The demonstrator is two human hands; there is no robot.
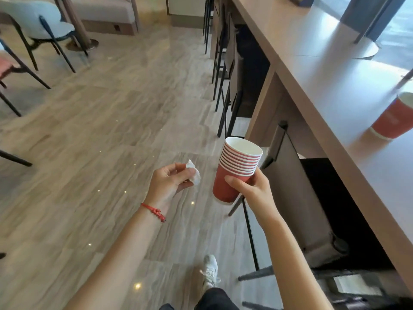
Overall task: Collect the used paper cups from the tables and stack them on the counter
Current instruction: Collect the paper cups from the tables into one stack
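so the collecting looks pretty far along. the right hand (252, 189) is wrapped around a stack (234, 171) of nested red paper cups, thumb across the front and fingers curled round the back, holding it tilted a bit out over the floor (111, 121). going by the white rims there's a good handful in there, eight or so, though i wouldn't swear to the exact count.

the left hand (172, 182) is curled too, pinching a crumpled white tissue (194, 173) between thumb and fingers, so neither hand is free right now. red bracelet (154, 211) on that wrist, fwiw.

what's left: the stack isn't on the desk (324, 70) yet, it's up in the air just beside the long wooden desk on the right. there's also one more red cup (393, 117) standing on that desk near the right edge of view, apart from the stack. can't tell whether it's a stray to be picked up or one already dropped off. my guess is it goes into the stack or the stack goes down next to it.

chairs (38, 23) sit off at the top left, but no tabletops show over there, so i can't say if more cups are waiting elsewhere. roughly: gathering mostly done, final put-down on the desk not done.
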